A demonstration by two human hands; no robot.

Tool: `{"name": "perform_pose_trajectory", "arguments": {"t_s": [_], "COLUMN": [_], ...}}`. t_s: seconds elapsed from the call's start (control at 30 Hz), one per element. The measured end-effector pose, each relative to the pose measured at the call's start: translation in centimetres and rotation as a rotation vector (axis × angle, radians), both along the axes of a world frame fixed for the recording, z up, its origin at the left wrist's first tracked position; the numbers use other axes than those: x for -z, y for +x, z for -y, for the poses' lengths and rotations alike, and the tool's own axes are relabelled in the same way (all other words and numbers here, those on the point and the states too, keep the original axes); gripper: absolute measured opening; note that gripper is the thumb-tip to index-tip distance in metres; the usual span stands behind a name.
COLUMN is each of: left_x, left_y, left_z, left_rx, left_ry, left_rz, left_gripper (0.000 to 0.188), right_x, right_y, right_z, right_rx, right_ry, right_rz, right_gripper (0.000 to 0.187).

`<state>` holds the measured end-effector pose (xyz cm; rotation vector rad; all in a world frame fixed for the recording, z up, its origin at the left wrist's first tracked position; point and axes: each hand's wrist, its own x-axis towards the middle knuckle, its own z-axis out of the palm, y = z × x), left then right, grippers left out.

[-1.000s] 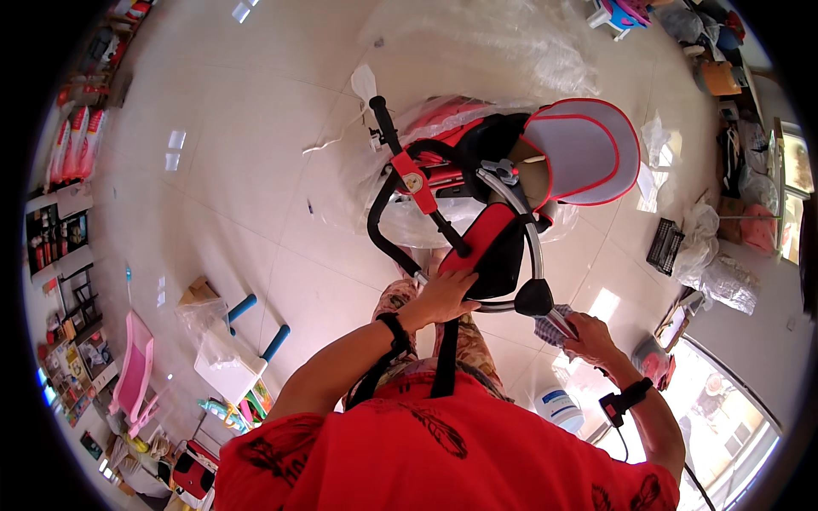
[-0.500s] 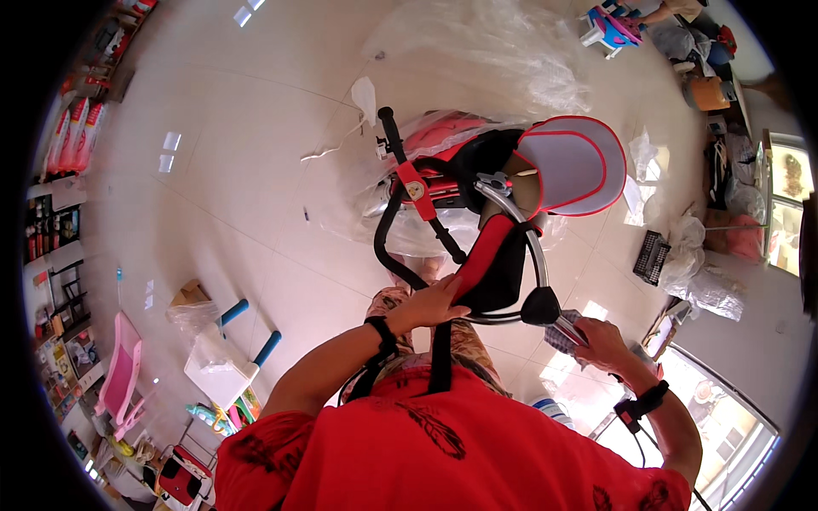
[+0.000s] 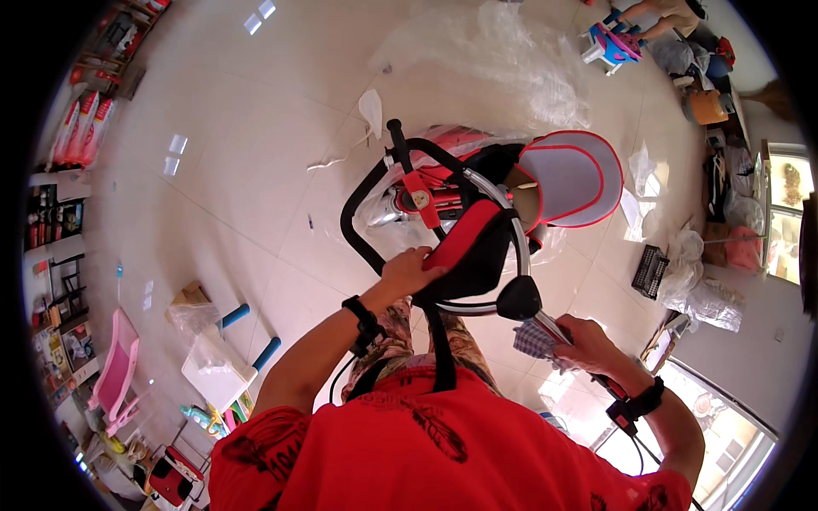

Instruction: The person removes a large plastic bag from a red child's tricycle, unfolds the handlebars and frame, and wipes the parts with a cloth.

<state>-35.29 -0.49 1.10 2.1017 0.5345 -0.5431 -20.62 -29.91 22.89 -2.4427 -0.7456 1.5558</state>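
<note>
A curved metal tube frame (image 3: 521, 247) with a black foam loop is raised in front of me. A black-and-red fabric pouch (image 3: 477, 255) hangs on it, and my left hand (image 3: 404, 272) is closed on the pouch's left edge. On the lower right, my right hand (image 3: 588, 345) is wrapped round the tube with a checkered cloth (image 3: 534, 339), which bunches out beside the fingers. Beyond the frame stands a child's tricycle, partly hidden, with a red handlebar centre (image 3: 420, 194) and a grey canopy (image 3: 567, 179) trimmed in red.
Clear plastic sheeting (image 3: 494, 60) lies on the tiled floor beyond the tricycle. A white seat (image 3: 220, 368) with blue legs lies left, near a pink plastic piece (image 3: 118, 362). To the right are a black crate (image 3: 650, 272) and bagged goods. Another person's legs (image 3: 669, 15) show far right.
The tube frame and its pouch have shifted left across the tricycle. My left hand has moved left and farther away; my right hand has moved slightly left, showing more of the cloth.
</note>
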Motion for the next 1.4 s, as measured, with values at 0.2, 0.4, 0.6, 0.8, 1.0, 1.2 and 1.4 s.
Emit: {"name": "perform_pose_trajectory", "arguments": {"t_s": [0.2,0.4,0.6,0.8,1.0,1.2,1.4], "left_x": [-0.1,-1.8,-4.3,-7.1,-16.8,-21.7,-22.9], "left_y": [2.5,3.6,-0.1,-7.4,-9.0,-10.5,-17.0], "left_z": [-5.8,-9.3,-12.1,-16.9,-14.2,-14.1,-12.0], "left_rx": [-0.095,-0.228,-0.375,-0.591,-0.331,0.252,0.069], "left_ry": [0.123,0.141,0.072,0.398,0.794,0.665,0.527], "left_rz": [0.107,0.195,0.240,0.573,0.631,0.458,0.055], "left_gripper": [0.069,0.072,0.059,0.047,0.076,0.088,0.043], "right_x": [2.3,4.6,2.0,1.7,3.4,3.9,4.7], "right_y": [0.7,1.9,0.8,-1.9,-4.6,-5.8,-7.3], "right_z": [-4.0,-5.7,-7.1,-6.6,-6.7,-6.8,-6.6], "right_rx": [-0.020,-0.136,-0.210,-0.305,-0.514,-0.735,-0.839], "right_ry": [0.105,0.172,0.226,0.409,0.590,0.758,0.820], "right_rz": [0.063,0.247,0.244,0.203,0.276,0.311,0.327], "right_gripper": [0.040,0.045,0.037,0.035,0.035,0.026,0.021]}}
